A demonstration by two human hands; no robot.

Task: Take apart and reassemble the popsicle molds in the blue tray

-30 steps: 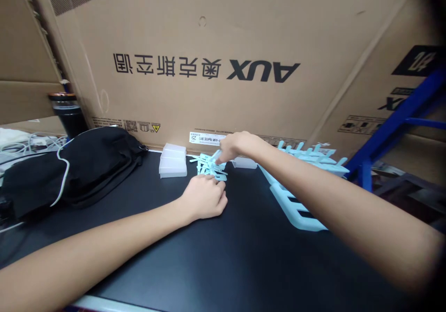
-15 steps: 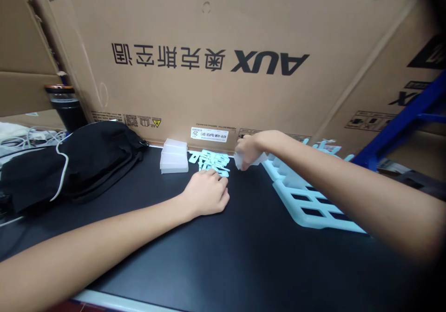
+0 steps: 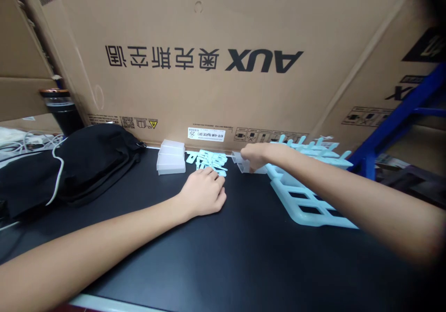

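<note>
My left hand (image 3: 205, 192) rests knuckles-up on the black tabletop, its fingers curled under. Its fingertips meet the near edge of a pile of flat light-blue plastic pieces (image 3: 213, 158); whatever lies under the palm is hidden. Farther right, my right hand (image 3: 253, 156) reaches down with bent fingers onto translucent plastic boxes (image 3: 240, 163) at the back of the table. The fingers look closed on one of them, though the hand covers much of the grip. Left of the blue pile sits a group of similar translucent boxes (image 3: 171, 158).
A light-blue plastic rack (image 3: 296, 214) with slots and upright prongs stands under my right forearm. Large cardboard cartons (image 3: 209, 93) rise behind the table. On the left lie a black bag (image 3: 94, 163) with a white cable and a dark tumbler (image 3: 62, 112). A blue metal frame (image 3: 393, 121) runs at right.
My right hand has come down slightly and to the right, and more translucent boxes now show beside it. The left hand keeps its place by the blue pieces. The view has shifted slightly.
</note>
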